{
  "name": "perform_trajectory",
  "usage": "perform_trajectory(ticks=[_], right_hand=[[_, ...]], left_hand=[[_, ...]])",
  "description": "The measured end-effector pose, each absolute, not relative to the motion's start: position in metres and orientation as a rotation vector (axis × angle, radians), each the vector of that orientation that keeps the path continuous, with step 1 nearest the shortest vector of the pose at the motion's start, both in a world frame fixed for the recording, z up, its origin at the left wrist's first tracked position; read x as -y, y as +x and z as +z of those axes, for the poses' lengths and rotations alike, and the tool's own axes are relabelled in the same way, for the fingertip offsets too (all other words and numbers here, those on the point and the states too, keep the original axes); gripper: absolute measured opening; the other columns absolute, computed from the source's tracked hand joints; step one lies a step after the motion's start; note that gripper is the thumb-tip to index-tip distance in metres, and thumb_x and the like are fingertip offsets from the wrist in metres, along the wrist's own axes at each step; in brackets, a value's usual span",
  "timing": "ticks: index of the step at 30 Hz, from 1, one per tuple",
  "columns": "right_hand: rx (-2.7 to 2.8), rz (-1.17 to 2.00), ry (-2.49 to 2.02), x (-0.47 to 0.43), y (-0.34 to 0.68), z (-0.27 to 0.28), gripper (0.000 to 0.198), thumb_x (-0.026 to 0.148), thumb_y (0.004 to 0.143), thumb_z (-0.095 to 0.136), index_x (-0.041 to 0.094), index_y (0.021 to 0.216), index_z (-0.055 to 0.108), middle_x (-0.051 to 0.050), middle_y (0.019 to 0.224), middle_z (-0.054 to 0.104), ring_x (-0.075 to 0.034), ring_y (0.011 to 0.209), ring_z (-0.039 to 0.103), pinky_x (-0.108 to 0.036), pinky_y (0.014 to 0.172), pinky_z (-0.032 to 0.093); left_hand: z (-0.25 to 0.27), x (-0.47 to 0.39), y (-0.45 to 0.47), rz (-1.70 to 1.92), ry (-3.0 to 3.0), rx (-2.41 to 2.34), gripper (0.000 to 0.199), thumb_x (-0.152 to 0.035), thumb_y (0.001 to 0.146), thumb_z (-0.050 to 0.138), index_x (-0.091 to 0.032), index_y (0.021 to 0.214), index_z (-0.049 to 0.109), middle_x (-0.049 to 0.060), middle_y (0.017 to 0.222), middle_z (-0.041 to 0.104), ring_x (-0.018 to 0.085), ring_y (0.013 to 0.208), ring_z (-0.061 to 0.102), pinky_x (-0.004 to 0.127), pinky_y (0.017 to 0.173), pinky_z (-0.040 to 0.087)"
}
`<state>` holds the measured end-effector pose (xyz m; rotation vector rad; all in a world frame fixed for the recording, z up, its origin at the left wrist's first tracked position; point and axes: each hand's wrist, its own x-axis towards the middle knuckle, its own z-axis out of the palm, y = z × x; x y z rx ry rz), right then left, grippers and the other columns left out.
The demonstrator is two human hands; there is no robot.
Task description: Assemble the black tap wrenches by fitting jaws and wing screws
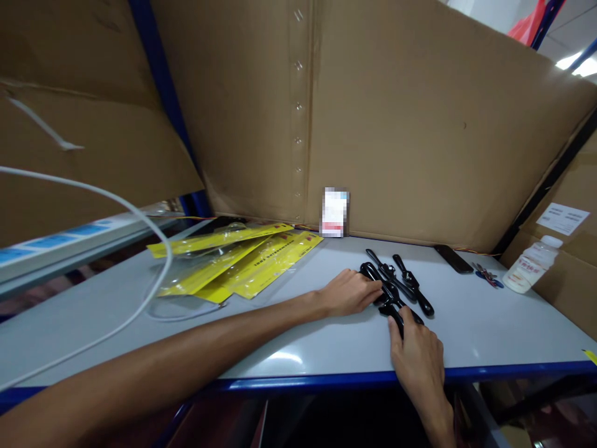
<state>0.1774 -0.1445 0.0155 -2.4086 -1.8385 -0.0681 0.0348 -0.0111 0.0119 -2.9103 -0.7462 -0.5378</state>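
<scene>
Several black spokeshaves (413,285) lie close together on the grey-white tabletop (471,336), right of centre. At the left side of this group, my left hand (352,291) is closed with its fingertips on a black spokeshave (368,269). Nearer the front edge, my right hand (418,345) grips the handle of another black spokeshave (395,316), thumb on one side and fingers on the other. Parts of both held tools are hidden by my fingers and by overlap. Two more spokeshaves rest just behind them, untouched.
Yellow blister packs (275,261) are heaped at the left, near a looping white cable (161,249). A pixelated upright phone-like object (334,213) leans on the cardboard wall (396,124). At right are a dark phone (453,259), keys (487,275) and a bottle (532,266).
</scene>
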Motion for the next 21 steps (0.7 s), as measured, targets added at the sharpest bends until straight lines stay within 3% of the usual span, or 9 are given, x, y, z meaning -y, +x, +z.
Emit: perform_trajectory(ticks=[5, 10, 21], right_hand=[[1.827, -0.046, -2.408, 0.1446, 0.1769, 0.0167, 0.029, 0.034, 0.105, 0.037, 0.021, 0.119, 0.059, -0.009, 0.093, 0.076, -0.028, 0.088, 0.073, -0.032, 0.068, 0.044], [1.83, -0.061, -2.416, 0.1449, 0.1764, 0.018, 0.029, 0.033, 0.105, 0.037, 0.021, 0.117, 0.06, -0.01, 0.093, 0.076, -0.028, 0.087, 0.073, -0.032, 0.067, 0.044], [1.842, -0.048, -2.394, 0.145, 0.1774, 0.0163, 0.028, 0.034, 0.105, 0.036, 0.022, 0.116, 0.059, -0.008, 0.092, 0.076, -0.028, 0.087, 0.073, -0.032, 0.067, 0.043]], left_hand=[[0.0102, 0.014, 0.0403, -0.509, -2.854, 0.954, 0.017, -0.027, 0.098, 0.046, -0.019, 0.094, 0.06, 0.002, 0.072, 0.069, 0.018, 0.06, 0.064, 0.027, 0.055, 0.036], [0.0129, 0.0145, 0.0375, -0.516, -2.886, 0.79, 0.013, -0.025, 0.097, 0.047, -0.02, 0.094, 0.059, 0.001, 0.077, 0.072, 0.017, 0.064, 0.065, 0.027, 0.055, 0.035], [0.0115, 0.0095, 0.0339, -0.509, -2.843, 0.671, 0.035, -0.041, 0.103, 0.045, -0.018, 0.084, 0.063, 0.003, 0.072, 0.07, 0.017, 0.062, 0.065, 0.027, 0.054, 0.034]])
